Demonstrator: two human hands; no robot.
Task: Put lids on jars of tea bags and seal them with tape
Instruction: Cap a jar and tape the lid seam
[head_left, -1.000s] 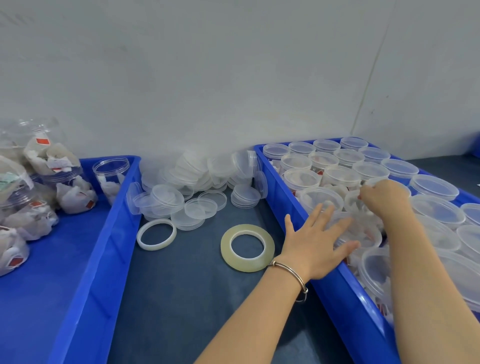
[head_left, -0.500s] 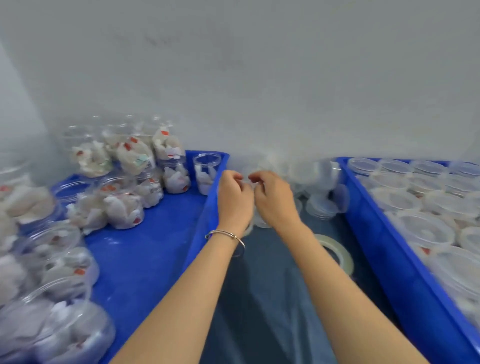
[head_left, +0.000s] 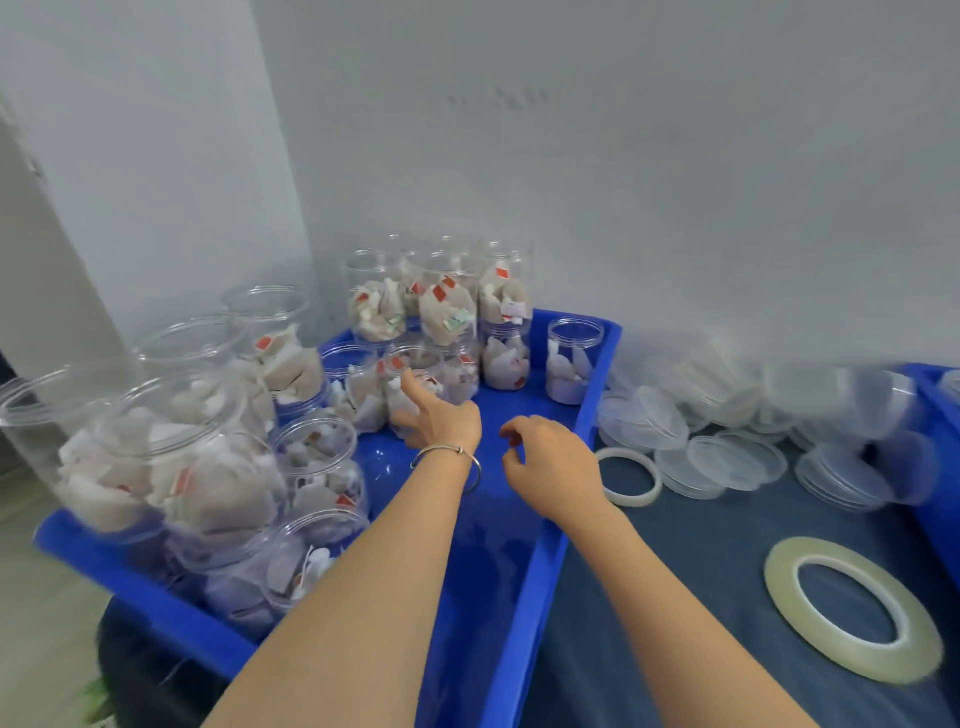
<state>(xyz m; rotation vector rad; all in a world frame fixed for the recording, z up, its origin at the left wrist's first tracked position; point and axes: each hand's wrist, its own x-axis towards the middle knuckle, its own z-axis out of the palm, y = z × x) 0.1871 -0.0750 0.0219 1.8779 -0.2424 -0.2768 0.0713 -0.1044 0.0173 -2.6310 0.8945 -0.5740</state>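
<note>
Both hands have swung left from the pile of lids, where they met half a second ago, and now reach over the blue bin (head_left: 582, 467) of unlidded jars. Left hand (head_left: 441, 421) stretches toward an open jar of tea bags (head_left: 415, 384) in the middle of the bin, its fingers (head_left: 410, 382) spread and just touching the jar's side, nothing yet gripped. Right hand (head_left: 550, 462) hovers above the bin's bare floor near its right wall, its fingers loosely curled; whether a clear lid sits between them cannot be told through the blur.

Jars of tea bags crowd the back and left of the bin, all apparently without lids, some stacked two high against the wall. Loose clear lids (head_left: 717, 462) lie heaped on the dark counter (head_left: 675, 623) just right of the bin, with a white ring (head_left: 631, 478) beside them and a roll of clear tape (head_left: 852, 608) nearer the camera. Edge of a second blue bin (head_left: 935, 499) shows at far right.

By the look of it, the shift marks the start of a fresh cycle: fetching the next jar to cap, with taping still to follow.
</note>
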